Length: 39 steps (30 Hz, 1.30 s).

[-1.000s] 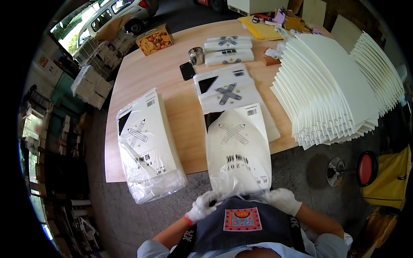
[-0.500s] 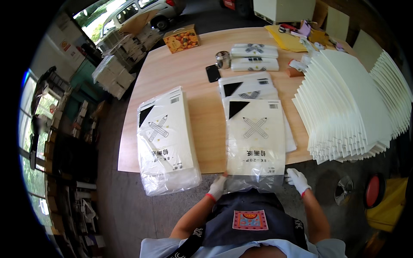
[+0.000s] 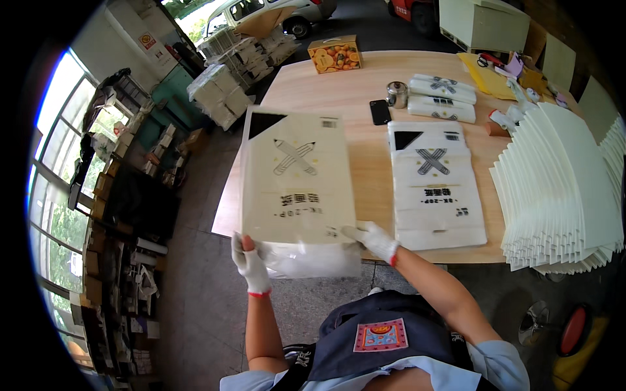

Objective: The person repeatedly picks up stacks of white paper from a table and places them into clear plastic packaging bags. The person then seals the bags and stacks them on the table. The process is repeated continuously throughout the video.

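A clear printed plastic bag with cream drawing paper (image 3: 297, 195) inside is held by its lower corners at the table's left side. My left hand (image 3: 252, 266), in a white glove with the thumb tip bare, grips the lower left corner. My right hand (image 3: 375, 241), also gloved, is closed on the lower right corner. Below the held pack shows the clear plastic end of a pack (image 3: 310, 260); the pile there is mostly hidden. To the right lies a pile of flat printed plastic bags (image 3: 437, 195) with black corners and crossed pencils.
Tall fanned stacks of cream paper sheets (image 3: 554, 182) stand on the right. Farther back are rolled printed bags (image 3: 443, 98), a metal tin (image 3: 396, 94), a black phone (image 3: 379, 112) and a fruit box (image 3: 335, 54). A round red stool (image 3: 575, 329) stands at lower right.
The filled pack has moved from the bag pile to the left, over the left pack pile, carried by both hands. The flat bags beneath it are now uncovered. The view has turned left.
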{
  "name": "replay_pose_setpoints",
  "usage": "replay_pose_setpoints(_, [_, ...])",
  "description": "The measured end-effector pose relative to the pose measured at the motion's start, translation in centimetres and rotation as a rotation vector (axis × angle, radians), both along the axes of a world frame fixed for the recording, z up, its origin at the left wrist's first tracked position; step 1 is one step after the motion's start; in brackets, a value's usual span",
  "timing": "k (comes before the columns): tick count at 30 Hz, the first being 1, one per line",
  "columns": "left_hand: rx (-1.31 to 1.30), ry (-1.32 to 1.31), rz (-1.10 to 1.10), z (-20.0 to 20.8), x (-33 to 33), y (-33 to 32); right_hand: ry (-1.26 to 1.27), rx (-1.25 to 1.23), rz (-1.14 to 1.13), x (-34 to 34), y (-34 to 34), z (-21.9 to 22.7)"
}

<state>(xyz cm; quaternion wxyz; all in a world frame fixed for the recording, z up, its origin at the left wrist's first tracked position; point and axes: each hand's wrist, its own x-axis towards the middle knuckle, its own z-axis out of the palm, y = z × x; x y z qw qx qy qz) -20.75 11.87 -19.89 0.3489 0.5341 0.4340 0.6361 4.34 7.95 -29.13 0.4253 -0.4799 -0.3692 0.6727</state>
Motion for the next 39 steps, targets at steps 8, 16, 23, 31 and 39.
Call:
replay_pose_setpoints(8, [-0.255, 0.854, 0.213, -9.5, -7.6, 2.7, -1.129, 0.195, 0.035, -2.0, 1.1, 2.5])
replay_pose_setpoints(16, [-0.100, 0.965, 0.247, -12.7, -6.1, 4.8, -1.173, 0.373, -0.053, -3.2, 2.6, 0.1])
replay_pose_setpoints(23, [0.156, 1.323, 0.329, -6.9, -0.9, 4.7, -1.154, 0.276, 0.103, -4.5, -1.2, 0.4])
replay_pose_setpoints(31, [0.307, 0.839, -0.825, -9.8, 21.3, -2.5, -1.006, -0.096, 0.307, 2.5, -11.6, -5.6])
replay_pose_setpoints(39, [0.212, 1.123, -0.969, -16.1, 33.2, -4.3, -0.802, -0.217, -0.180, 6.4, -19.4, -5.0])
